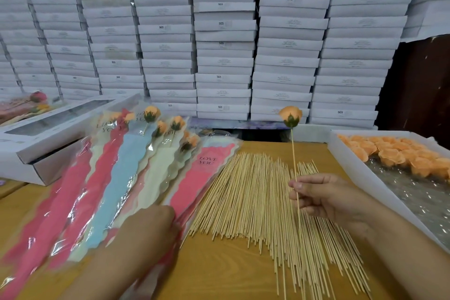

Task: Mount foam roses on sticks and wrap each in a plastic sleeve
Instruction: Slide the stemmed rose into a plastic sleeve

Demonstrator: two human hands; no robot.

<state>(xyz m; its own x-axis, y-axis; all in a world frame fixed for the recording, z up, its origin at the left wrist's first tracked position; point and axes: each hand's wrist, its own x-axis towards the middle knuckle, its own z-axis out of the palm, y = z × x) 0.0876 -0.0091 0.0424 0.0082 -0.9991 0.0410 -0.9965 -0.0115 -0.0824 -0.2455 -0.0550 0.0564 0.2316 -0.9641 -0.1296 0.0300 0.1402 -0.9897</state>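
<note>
stacked white boxes (224,44) behind wood table (219,270). right hand (323,198) pinches stick (294,153) low, foam rose (290,115) up top; light, fragile. left hand (148,224) on sleeves (117,178), grip unclear.

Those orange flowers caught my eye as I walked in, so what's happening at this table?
A person is assembling wrapped foam roses. The right hand pinches a stick held upright with an orange rose already mounted on top. The left hand reaches onto the plastic sleeves beside the pile of loose sticks. Several wrapped roses lie to the left, and a tray of unmounted rose heads sits on the right.
</note>
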